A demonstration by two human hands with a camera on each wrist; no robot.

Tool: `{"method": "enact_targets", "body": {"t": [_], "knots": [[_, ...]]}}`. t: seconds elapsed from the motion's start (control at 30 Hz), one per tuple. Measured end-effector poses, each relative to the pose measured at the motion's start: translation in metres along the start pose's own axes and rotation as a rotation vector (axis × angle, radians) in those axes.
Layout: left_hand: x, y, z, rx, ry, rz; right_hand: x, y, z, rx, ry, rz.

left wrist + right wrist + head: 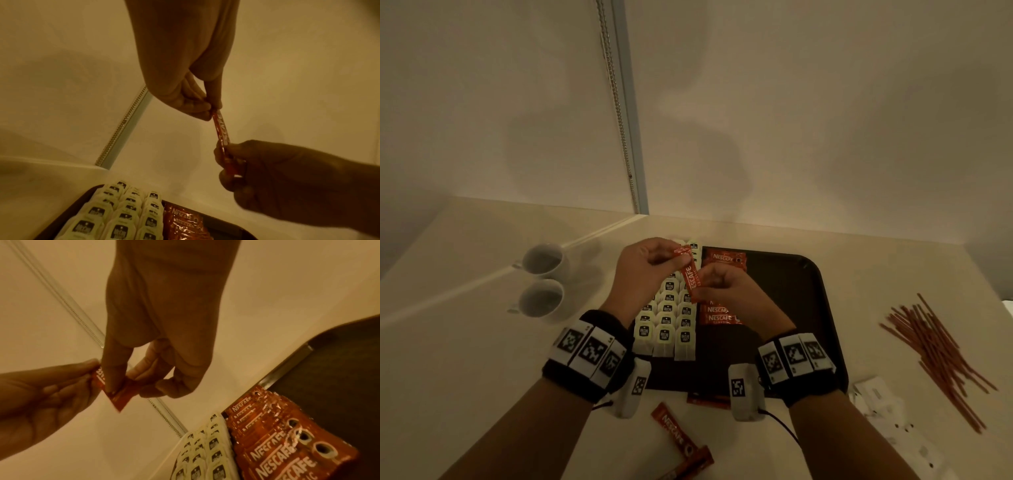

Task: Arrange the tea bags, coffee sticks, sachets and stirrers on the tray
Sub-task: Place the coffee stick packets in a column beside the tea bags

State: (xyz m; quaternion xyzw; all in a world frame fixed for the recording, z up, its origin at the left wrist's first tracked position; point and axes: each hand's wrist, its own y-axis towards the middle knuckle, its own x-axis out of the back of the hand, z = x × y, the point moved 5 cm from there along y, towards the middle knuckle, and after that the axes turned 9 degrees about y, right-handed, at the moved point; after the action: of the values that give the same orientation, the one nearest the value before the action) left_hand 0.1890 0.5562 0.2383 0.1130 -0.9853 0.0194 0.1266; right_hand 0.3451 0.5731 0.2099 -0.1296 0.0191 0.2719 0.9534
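Both forearms bare, no sleeves. Left hand and right hand bare, no gloves or rings visible. Left wristband: wide black fabric cuff, carries a row of white rectangular tiles, each printed with a black square pixel-pattern marker. Right wristband: same black cuff, same row of white marker tiles. Under the left wristband, on the inner side, a white boxy camera module with one small black-and-white marker on its face. Beside the right wristband, inner side, a matching white module with its own marker. A thin dark cable runs from the right module back along the forearm; a short dark lead shows by the left module.
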Motion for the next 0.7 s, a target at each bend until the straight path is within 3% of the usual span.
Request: {"method": "enact_targets", "body": {"t": [0.17, 0.23, 0.47, 0.6, 0.7], "knots": [[-0.014, -0.007, 0.016, 0.136, 0.116, 0.27, -0.003, -0.001, 0.023, 0.159, -0.063, -0.065], [-0.017, -0.012, 0.021, 0.161, 0.068, 0.308, -0.001, 0.002, 0.028, 0.206, -0.116, -0.076], [-0.019, -0.015, 0.026, 0.11, 0.07, 0.293, 0.007, 0.006, 0.046, 0.254, -0.2, -0.23], [-0.013, -0.012, 0.024, 0.127, -0.021, 0.171, 0.015, 0.005, 0.032, 0.175, 0.063, -0.225], [-0.005, -0.006, 0.022, 0.125, -0.096, 0.045, 0.014, 0.002, 0.016, 0.094, 0.095, -0.174]]}}
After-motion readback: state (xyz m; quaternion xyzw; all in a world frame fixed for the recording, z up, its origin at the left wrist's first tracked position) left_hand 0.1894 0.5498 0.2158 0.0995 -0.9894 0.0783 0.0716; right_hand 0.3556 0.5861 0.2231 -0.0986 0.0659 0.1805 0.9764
